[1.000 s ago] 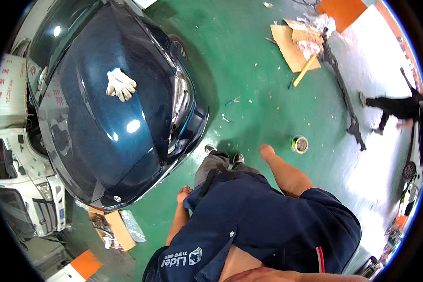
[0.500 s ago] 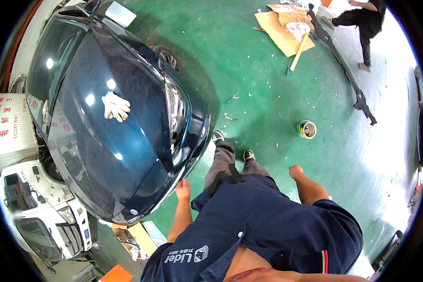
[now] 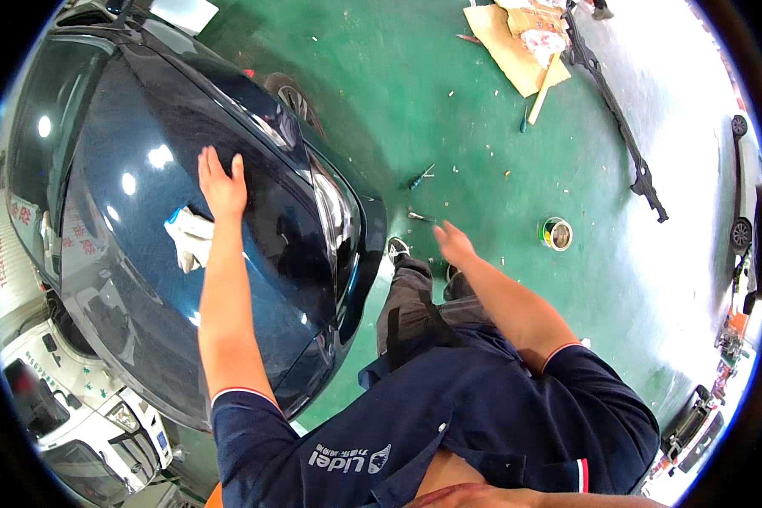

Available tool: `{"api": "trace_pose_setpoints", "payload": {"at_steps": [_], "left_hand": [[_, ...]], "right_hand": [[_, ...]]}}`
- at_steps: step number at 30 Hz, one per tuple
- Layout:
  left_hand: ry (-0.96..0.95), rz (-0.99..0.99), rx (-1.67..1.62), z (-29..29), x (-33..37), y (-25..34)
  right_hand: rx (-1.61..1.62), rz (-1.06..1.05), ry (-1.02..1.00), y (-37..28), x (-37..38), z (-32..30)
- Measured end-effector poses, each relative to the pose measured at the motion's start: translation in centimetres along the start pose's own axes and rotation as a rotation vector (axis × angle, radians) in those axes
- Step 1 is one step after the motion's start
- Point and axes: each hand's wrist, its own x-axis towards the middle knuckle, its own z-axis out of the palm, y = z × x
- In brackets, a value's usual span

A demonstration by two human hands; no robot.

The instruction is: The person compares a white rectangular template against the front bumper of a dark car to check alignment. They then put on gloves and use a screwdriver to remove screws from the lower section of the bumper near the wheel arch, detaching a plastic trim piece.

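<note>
While the left hand (image 3: 223,188) is stretched out over the dark blue hood (image 3: 271,229), its fingers nearly straight and the thumb apart, it has hold of nothing; whether the palm touches the paint cannot be told. The likeliest trouble is the forearm, which crosses beside the white glove (image 3: 193,241) and could brush it aside or push it off the sloping hood. Any grit under the palm might also scratch the glossy surface, and a careless step onto the screwdriver (image 3: 421,178) on the green floor (image 3: 483,135) could upset the person's footing. The glove lies on the hood, just left of the wrist and nearer the person than the fingertips, partly hidden by the arm. Blurred above the floor, the right hand (image 3: 455,243) shows nothing held, though its finger spread is unclear.
</note>
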Motion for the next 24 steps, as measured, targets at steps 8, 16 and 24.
{"api": "trace_pose_setpoints", "payload": {"at_steps": [8, 16, 24], "left_hand": [[-0.187, -0.132, 0.53, 6.6, 4.8, -2.0], [-0.224, -0.131, 0.546, 6.1, 5.6, -1.0], [-0.257, -0.071, 0.537, 6.4, 5.7, -1.1]], "right_hand": [[0.203, -0.422, -0.039, -24.1, 8.5, 5.4], [0.182, -0.725, 0.087, -36.3, 14.2, 9.8], [0.17, -0.79, -0.091, -30.2, 12.1, 7.2]]}}
